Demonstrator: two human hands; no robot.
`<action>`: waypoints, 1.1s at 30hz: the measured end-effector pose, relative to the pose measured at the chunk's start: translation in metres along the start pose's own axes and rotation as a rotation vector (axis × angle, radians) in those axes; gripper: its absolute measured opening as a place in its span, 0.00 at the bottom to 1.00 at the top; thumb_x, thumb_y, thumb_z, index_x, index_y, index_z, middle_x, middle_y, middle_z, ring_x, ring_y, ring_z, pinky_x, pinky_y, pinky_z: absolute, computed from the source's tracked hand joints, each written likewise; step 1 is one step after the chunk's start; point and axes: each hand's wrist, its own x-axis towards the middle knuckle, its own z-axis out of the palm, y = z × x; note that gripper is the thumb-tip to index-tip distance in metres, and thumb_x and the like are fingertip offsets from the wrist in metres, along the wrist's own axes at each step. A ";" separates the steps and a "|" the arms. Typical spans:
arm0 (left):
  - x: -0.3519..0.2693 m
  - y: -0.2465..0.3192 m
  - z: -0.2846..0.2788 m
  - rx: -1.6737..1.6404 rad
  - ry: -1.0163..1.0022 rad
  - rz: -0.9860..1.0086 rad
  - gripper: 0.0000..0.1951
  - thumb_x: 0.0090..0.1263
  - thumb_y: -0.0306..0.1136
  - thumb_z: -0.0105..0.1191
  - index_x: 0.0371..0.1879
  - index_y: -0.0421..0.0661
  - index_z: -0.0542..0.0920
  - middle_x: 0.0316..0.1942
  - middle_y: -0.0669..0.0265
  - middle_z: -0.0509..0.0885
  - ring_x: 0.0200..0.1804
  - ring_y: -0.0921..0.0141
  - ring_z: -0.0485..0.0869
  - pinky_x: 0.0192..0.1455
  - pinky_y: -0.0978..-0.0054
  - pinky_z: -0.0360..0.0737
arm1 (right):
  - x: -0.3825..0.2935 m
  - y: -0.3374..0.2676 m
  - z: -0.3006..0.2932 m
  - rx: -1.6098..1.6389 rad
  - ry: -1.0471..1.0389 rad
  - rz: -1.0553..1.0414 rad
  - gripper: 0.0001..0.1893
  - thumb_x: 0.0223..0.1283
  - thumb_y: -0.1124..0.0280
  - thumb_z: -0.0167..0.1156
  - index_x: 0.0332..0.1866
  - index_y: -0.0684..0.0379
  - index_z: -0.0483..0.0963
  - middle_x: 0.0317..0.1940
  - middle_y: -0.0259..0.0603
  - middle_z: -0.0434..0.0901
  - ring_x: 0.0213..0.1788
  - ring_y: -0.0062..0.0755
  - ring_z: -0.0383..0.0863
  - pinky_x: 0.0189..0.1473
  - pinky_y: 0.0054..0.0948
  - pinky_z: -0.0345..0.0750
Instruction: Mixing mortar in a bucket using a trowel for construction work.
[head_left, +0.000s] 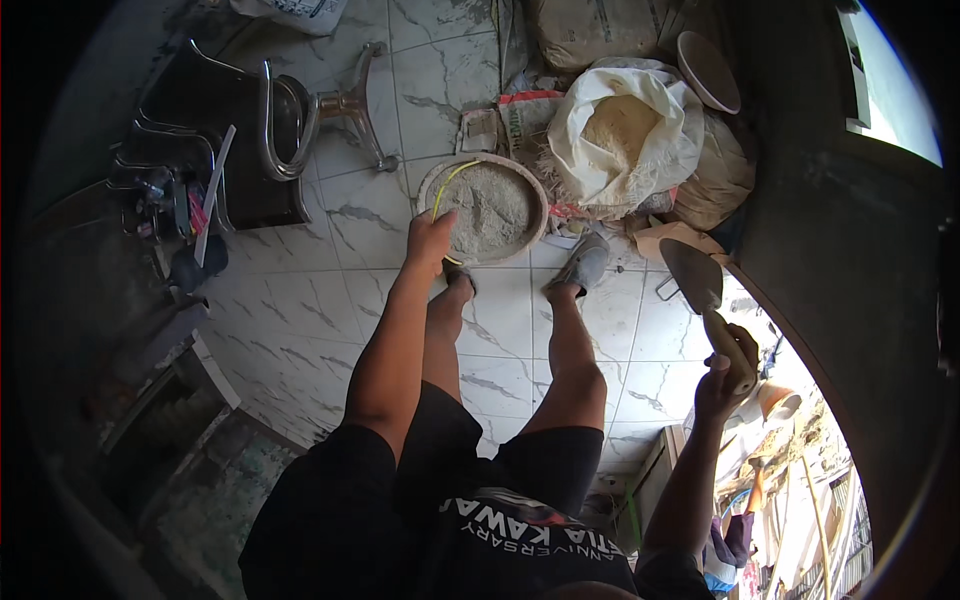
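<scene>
A round bucket (544, 206) of grey, crumbly mortar mix (495, 214) stands on the tiled floor before my feet. My left hand (430, 244) grips the thin yellow handle (452, 178) at the bucket's near left side. Out to the right, my right hand (721, 379) is closed around the grip of a trowel (691, 276). The trowel's broad blade points away from me, raised and apart from the bucket. Part of the trowel's grip is hidden by my fingers.
Beyond the bucket to the right is an open white woven sack (679, 161) of pale powder (622, 127), with a bowl (709, 71) beside it. A metal-framed bench (255, 191) occupies the left. Through the doorway at right, a person (739, 536) is outside near long poles (817, 517).
</scene>
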 end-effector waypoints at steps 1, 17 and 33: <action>0.008 0.017 -0.003 -0.059 0.031 -0.133 0.18 0.69 0.40 0.64 0.46 0.35 0.84 0.36 0.54 0.89 0.38 0.62 0.88 0.46 0.62 0.82 | -0.001 0.027 -0.020 -0.078 0.020 -0.073 0.43 0.68 0.29 0.53 0.57 0.68 0.76 0.47 0.45 0.83 0.28 0.28 0.77 0.31 0.28 0.75; 0.059 0.124 -0.094 0.459 -0.321 0.273 0.14 0.66 0.37 0.65 0.31 0.38 0.78 0.27 0.49 0.83 0.31 0.51 0.85 0.38 0.57 0.79 | -0.038 -0.170 0.070 0.353 0.105 0.614 0.34 0.72 0.41 0.59 0.66 0.60 0.66 0.45 0.52 0.85 0.40 0.34 0.89 0.32 0.29 0.88; 0.203 0.314 -0.201 0.344 -0.172 0.213 0.13 0.62 0.38 0.63 0.30 0.41 0.77 0.21 0.58 0.81 0.24 0.60 0.82 0.28 0.59 0.77 | 0.034 -0.268 0.110 0.954 0.107 0.344 0.39 0.70 0.37 0.57 0.75 0.55 0.64 0.70 0.54 0.73 0.65 0.47 0.80 0.62 0.45 0.79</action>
